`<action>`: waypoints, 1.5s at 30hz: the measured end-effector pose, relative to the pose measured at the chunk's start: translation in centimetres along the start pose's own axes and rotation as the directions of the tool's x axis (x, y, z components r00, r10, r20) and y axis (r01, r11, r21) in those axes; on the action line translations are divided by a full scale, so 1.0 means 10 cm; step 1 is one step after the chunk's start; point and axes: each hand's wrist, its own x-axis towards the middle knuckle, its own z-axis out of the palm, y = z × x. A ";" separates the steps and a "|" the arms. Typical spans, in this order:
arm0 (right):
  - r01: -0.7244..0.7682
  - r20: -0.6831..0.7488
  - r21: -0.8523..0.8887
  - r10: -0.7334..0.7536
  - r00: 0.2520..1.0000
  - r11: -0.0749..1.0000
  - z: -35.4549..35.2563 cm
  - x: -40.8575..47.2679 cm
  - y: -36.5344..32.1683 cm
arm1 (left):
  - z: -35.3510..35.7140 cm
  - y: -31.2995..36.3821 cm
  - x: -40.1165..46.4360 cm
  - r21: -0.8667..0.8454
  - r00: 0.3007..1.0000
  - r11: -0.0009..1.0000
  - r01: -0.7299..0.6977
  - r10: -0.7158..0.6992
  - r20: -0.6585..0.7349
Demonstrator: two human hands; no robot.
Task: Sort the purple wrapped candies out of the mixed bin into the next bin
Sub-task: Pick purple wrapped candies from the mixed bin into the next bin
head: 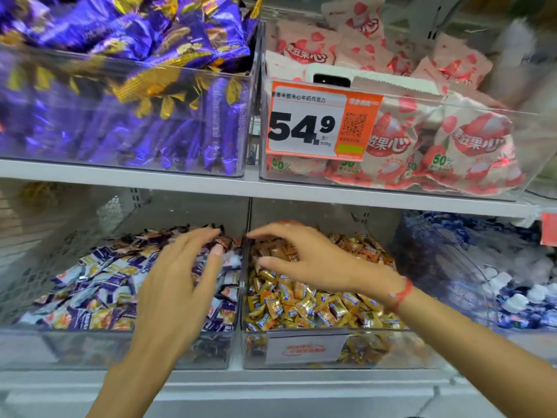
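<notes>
Two clear bins sit side by side on the lower shelf. The left bin [120,345] holds purple and white wrapped candies [99,285]. The right bin [391,348] holds gold and orange wrapped candies [304,306]. My left hand [180,285] hovers over the left bin with fingers spread and relaxed, holding nothing that I can see. My right hand [313,260] reaches over the right bin near the divider [244,267], fingers extended toward the left, with nothing visible in it.
The upper shelf carries a bin of purple and gold packets [120,95] and a bin of pink strawberry packets [437,140] with an orange price tag [319,122]. A bin of blue and white candies [497,285] stands at the lower right. The white shelf edge [271,387] runs below.
</notes>
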 end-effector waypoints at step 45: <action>-0.492 0.251 0.547 0.428 0.868 0.677 -0.32 -0.60 0.70 | 0.33 0.11 -0.05 0.026 0.986 0.987 -0.161 0.160 0.044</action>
